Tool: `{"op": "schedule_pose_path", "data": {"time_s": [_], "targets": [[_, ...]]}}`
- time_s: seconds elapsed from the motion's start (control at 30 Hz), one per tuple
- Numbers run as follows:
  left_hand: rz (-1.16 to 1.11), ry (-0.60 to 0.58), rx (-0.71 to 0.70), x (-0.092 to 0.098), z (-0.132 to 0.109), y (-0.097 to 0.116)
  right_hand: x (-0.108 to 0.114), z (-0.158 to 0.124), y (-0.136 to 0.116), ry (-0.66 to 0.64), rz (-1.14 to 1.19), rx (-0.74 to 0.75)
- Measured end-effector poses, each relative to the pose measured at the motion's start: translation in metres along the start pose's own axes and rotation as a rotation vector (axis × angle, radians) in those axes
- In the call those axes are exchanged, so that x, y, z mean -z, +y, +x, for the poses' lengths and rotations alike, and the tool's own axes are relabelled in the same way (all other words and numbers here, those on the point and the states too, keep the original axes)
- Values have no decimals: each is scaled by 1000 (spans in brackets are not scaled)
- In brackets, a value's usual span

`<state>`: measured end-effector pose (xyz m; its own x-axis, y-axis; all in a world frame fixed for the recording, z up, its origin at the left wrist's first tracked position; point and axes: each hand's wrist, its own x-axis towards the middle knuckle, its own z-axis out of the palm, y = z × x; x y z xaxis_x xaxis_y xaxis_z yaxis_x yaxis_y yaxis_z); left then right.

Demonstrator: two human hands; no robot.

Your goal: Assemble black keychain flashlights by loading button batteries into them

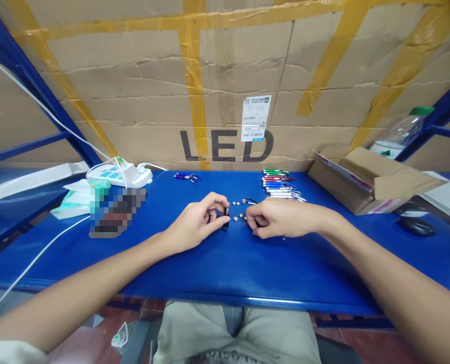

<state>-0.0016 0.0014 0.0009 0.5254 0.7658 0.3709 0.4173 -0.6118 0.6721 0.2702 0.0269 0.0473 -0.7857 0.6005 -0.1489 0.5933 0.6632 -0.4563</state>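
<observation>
My left hand (198,221) rests on the blue table (225,268) with its fingers pinched round a small dark cylinder (226,218), held upright. A few centimetres to the right, my right hand (276,218) lies with its fingers curled and its fingertips down among several small round button cells (240,217) scattered on the table. Whether it holds one is hidden. A metal key ring (250,201) lies just behind the cells.
A row of small coloured keychain lights (280,184) lies behind my right hand; one purple light (186,177) lies alone at the back. An open cardboard box (365,182), a plastic bottle (403,129) and a black mouse (416,226) are at the right. A white power strip (121,174) and tissue pack (77,202) sit left.
</observation>
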Motion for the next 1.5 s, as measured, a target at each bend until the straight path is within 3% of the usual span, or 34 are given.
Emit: {"op": "schedule_pose_path", "data": {"time_s": [0.1,0.33,0.5,0.97,1.5], "targets": [[-3,-4,6,0,0,0,0,1,2,57,51,-5],[-9,-19,-5,0,0,0,-4,10,13,397,222,-6],[7,-18,-5,1,-1,1,-10,15,19,519,285,20],[-12,-16,-8,1,0,3,-15,22,20,615,391,39],[-3,-10,-23,1,1,1,-15,20,19,584,426,67]]}}
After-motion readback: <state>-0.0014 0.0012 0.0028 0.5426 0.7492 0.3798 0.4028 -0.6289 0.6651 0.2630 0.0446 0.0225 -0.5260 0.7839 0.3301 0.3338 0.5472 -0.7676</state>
